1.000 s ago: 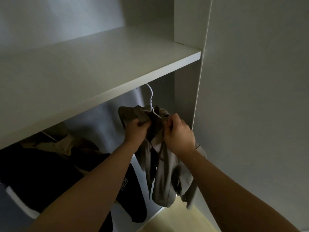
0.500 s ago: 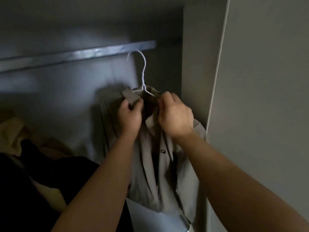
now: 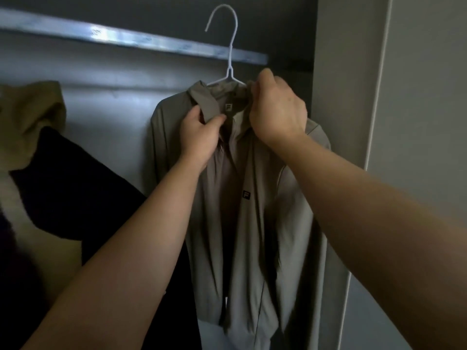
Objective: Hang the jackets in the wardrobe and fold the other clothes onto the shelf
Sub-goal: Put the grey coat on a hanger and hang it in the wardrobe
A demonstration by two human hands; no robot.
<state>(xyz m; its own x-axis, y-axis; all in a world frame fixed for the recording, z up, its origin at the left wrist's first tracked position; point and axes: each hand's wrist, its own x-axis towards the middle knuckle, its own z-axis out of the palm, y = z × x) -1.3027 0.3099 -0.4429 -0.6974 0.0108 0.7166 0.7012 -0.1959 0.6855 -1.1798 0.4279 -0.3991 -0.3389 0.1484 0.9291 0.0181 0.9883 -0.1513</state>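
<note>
Both bare forearms are raised forward and upward. The left hand (image 3: 199, 137) is held lower, its thumb and fingers pinched on the jacket (image 3: 252, 223) collar. The right hand (image 3: 276, 109) is held higher, back shown, fingers curled round the collar's other side.

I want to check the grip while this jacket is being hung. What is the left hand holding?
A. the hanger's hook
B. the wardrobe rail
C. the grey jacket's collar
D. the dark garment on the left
C: the left hand pinches a collar flap of the grey jacket, below the hook of the white hanger and below the wardrobe rail.
</note>
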